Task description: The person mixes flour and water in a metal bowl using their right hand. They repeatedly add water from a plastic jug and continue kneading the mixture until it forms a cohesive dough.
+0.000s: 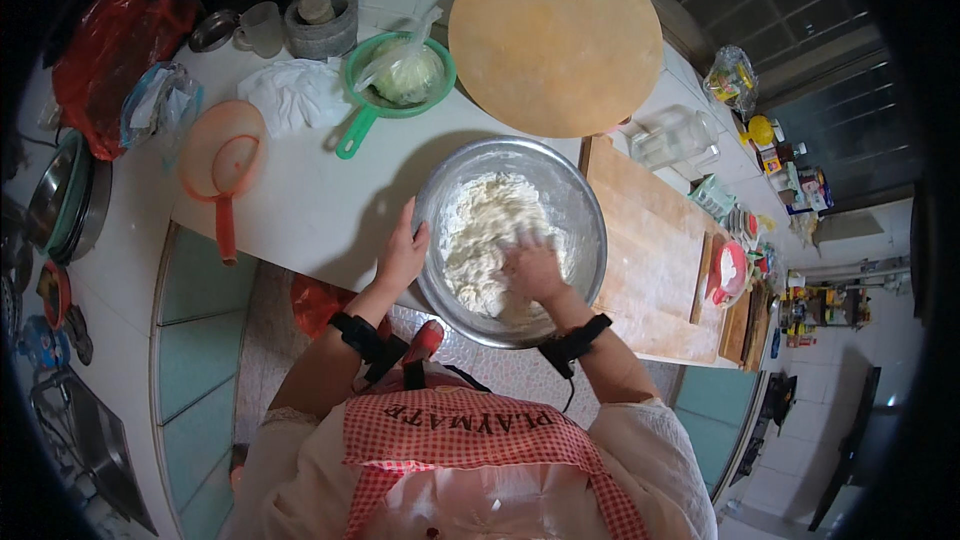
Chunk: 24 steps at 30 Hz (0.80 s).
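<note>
A wide metal bowl (514,148) stands at the front of the white counter, right before me. Inside it lies a pale, crumbly mix of flour and dough (480,240), with flour smeared up the wall. My left hand (403,255) grips the bowl's left rim. My right hand (534,266) is down in the bowl against the mix. Motion blurs its fingers, so whether they hold any dough cannot be made out.
Behind the bowl lies a round wooden board (555,37); a floured rectangular board (649,255) is on the right. A green strainer (401,109) holds a bagged pale green item (409,75). Left of it are a white cloth (296,94), an orange strainer (221,146) and a stone mortar (322,37).
</note>
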Tool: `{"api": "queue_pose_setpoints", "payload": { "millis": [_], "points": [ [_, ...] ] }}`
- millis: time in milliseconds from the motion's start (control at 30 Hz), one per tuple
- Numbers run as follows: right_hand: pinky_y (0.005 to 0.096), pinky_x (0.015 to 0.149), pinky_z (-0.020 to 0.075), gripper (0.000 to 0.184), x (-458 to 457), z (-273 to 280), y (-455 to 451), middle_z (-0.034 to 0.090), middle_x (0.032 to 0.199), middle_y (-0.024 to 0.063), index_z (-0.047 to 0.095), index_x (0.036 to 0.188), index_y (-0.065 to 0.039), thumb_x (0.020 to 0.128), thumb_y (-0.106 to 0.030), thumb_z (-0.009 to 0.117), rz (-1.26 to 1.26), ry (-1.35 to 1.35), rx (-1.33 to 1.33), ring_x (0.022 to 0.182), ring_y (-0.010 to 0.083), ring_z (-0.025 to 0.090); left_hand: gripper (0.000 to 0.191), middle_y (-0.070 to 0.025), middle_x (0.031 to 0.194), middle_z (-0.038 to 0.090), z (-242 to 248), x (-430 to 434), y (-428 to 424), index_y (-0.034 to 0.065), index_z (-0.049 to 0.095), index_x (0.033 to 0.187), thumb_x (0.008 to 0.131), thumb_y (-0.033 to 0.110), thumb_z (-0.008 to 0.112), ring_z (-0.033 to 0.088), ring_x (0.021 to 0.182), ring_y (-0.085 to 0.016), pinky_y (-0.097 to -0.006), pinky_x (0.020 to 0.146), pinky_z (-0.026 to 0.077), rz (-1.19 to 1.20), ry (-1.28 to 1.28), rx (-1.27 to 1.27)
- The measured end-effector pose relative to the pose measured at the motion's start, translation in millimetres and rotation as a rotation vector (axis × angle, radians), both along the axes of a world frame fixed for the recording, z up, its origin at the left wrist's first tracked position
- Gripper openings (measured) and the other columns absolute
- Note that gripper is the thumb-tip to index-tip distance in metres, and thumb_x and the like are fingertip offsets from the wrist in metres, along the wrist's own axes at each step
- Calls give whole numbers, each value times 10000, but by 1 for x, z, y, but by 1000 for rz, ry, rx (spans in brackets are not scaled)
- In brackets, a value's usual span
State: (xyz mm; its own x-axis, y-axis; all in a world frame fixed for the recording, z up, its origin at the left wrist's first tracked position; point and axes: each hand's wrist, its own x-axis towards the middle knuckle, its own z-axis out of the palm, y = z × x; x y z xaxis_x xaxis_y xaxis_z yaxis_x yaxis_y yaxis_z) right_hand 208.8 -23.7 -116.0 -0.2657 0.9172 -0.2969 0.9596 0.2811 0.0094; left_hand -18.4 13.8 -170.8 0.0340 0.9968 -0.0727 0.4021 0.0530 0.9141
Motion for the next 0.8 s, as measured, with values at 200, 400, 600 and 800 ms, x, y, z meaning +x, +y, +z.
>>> {"api": "queue_pose_setpoints", "payload": {
  "millis": [200, 400, 600, 800],
  "points": [
    [421, 738, 497, 534, 16, -25, 47, 377, 1280, 269, 445, 1243, -171, 739, -222, 616, -219, 31, 87, 985, 413, 526, 480, -264, 1001, 562, 0, 3, -1, 65, 335, 1291, 864, 191, 514, 559, 898, -411, -422, 745, 452, 33, 6, 139],
    [445, 751, 468, 524, 23, -19, 57, 602, 948, 211, 450, 1206, -75, 732, -202, 633, -409, 375, 102, 870, 376, 578, 458, -253, 1063, 553, -1, 4, 2, 38, 369, 1267, 856, 165, 527, 554, 965, -385, -393, 796, 448, 53, -23, 206],
    [417, 755, 470, 544, 29, -5, 47, 592, 929, 253, 432, 1212, 1, 735, -185, 619, -419, 466, 70, 868, 389, 578, 459, -247, 1060, 556, -4, 4, 1, 42, 366, 1271, 857, 160, 525, 563, 959, -369, -387, 790, 450, 28, -22, 71],
    [367, 881, 416, 641, 37, 14, 45, 524, 1136, 235, 376, 1263, 13, 734, -217, 654, -382, 692, -300, 1043, 306, 527, 474, -261, 1069, 541, -11, 4, 3, 51, 341, 1285, 864, 189, 509, 546, 955, -399, -407, 789, 448, 29, -53, 173]
  ]
}}
